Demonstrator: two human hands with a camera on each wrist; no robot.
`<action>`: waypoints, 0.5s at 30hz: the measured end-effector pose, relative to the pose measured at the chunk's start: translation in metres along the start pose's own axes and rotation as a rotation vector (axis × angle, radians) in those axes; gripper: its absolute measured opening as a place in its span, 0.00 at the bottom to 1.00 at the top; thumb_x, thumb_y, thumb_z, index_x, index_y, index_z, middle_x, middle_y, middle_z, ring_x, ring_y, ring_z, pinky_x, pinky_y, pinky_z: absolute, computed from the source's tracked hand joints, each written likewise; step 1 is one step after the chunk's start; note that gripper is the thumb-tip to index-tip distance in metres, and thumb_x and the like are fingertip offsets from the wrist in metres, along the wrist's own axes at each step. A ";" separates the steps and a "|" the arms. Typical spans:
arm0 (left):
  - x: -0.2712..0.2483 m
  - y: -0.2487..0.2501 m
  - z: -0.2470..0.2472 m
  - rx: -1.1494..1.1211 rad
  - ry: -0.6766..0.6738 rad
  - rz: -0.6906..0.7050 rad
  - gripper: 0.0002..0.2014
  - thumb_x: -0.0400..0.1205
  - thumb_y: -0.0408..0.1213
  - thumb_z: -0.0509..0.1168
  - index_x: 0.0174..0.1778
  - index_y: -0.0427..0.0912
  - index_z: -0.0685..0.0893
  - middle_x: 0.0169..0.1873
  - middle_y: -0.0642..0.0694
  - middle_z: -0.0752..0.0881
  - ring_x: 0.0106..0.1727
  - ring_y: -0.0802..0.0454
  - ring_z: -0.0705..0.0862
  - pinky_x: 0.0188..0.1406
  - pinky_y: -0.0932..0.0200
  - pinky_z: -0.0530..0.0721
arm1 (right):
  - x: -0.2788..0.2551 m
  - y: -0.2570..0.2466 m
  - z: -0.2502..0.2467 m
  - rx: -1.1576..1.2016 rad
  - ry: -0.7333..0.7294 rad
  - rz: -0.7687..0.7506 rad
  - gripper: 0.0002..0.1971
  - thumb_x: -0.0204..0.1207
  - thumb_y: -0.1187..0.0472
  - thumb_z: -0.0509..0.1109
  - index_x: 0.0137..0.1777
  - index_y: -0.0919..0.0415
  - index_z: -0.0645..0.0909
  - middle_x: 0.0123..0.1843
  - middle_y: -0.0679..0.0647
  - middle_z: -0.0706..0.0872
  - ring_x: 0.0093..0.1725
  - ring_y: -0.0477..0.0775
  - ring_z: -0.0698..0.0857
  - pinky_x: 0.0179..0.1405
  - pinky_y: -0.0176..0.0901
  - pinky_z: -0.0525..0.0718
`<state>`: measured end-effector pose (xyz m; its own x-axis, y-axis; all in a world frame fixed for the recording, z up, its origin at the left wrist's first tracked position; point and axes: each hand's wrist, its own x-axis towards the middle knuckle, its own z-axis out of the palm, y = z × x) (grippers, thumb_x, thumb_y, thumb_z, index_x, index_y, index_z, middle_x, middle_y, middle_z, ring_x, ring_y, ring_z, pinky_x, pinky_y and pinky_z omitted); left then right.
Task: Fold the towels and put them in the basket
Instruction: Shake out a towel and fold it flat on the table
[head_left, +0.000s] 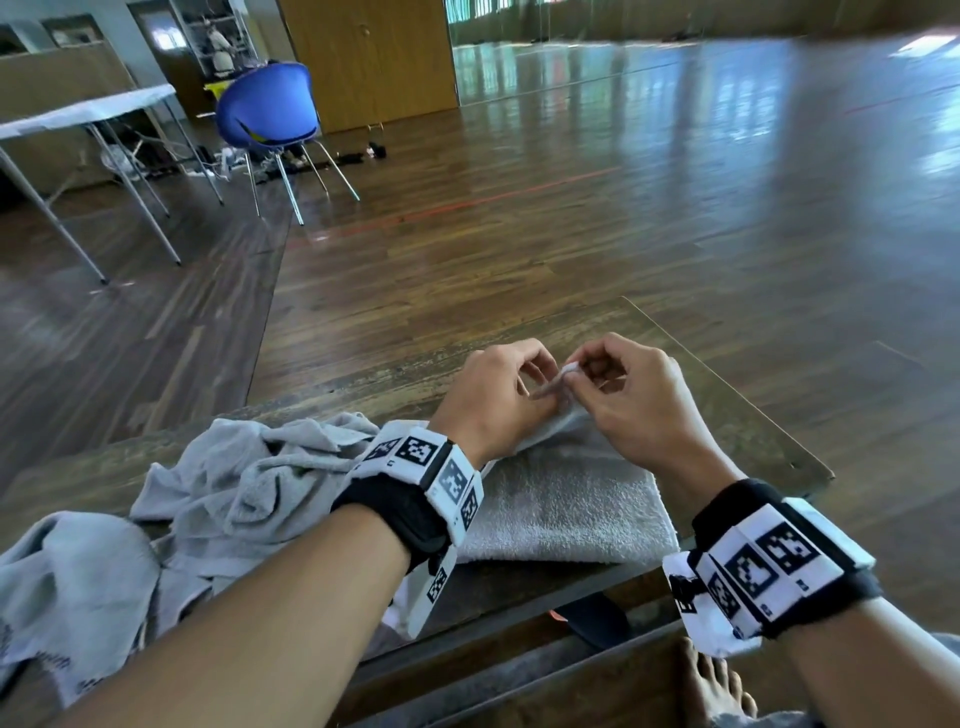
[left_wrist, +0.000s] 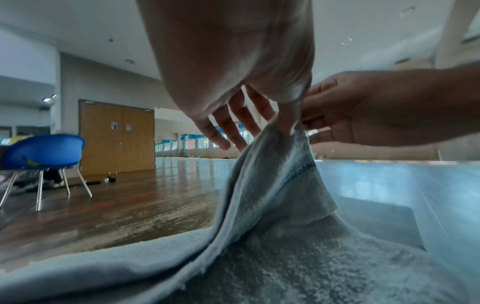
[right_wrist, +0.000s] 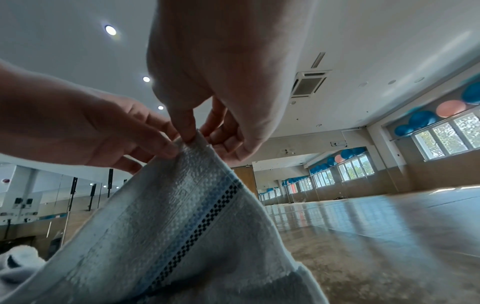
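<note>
A pale grey towel (head_left: 566, 504) lies partly folded on the wooden table (head_left: 748, 415), its far corner lifted. My left hand (head_left: 498, 395) and my right hand (head_left: 628, 389) both pinch that raised corner (head_left: 569, 370), side by side. The left wrist view shows the towel (left_wrist: 272, 185) rising in a peak to my left hand (left_wrist: 288, 123). In the right wrist view the towel's (right_wrist: 182, 216) blue band and dark checked stripe run up to the pinch of my right hand (right_wrist: 192, 135). No basket is in view.
A heap of crumpled grey towels (head_left: 234, 483) lies on the table's left part, by my left forearm. Beyond the table stretches a wooden floor, with a blue chair (head_left: 270, 109) and a folding table (head_left: 88, 111) at the far left. A bare foot (head_left: 711, 686) shows below the table's near edge.
</note>
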<state>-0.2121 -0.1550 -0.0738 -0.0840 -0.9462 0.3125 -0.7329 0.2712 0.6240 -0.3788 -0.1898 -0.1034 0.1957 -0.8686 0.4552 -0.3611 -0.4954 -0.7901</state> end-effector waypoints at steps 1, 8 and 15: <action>-0.001 0.000 -0.001 -0.004 0.011 0.014 0.21 0.68 0.63 0.68 0.41 0.48 0.86 0.35 0.56 0.88 0.33 0.56 0.86 0.35 0.52 0.85 | 0.000 -0.001 0.000 0.016 -0.001 0.003 0.04 0.74 0.63 0.78 0.44 0.53 0.88 0.38 0.44 0.90 0.40 0.42 0.88 0.44 0.31 0.84; -0.001 0.000 -0.001 -0.002 0.074 0.005 0.24 0.63 0.66 0.63 0.37 0.48 0.84 0.31 0.55 0.87 0.32 0.56 0.85 0.36 0.52 0.86 | 0.001 -0.005 0.002 0.026 -0.052 -0.008 0.03 0.75 0.61 0.79 0.46 0.52 0.91 0.39 0.44 0.92 0.42 0.41 0.89 0.45 0.33 0.83; -0.004 -0.006 0.000 0.072 0.040 -0.032 0.22 0.75 0.62 0.70 0.35 0.46 0.93 0.22 0.50 0.84 0.20 0.59 0.76 0.22 0.59 0.73 | 0.002 -0.011 0.000 0.079 -0.016 -0.041 0.04 0.76 0.63 0.79 0.46 0.53 0.92 0.41 0.43 0.93 0.45 0.42 0.91 0.50 0.40 0.88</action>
<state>-0.2074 -0.1532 -0.0790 -0.0337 -0.9461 0.3222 -0.7816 0.2259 0.5814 -0.3748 -0.1858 -0.0941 0.2234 -0.8475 0.4815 -0.2798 -0.5289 -0.8012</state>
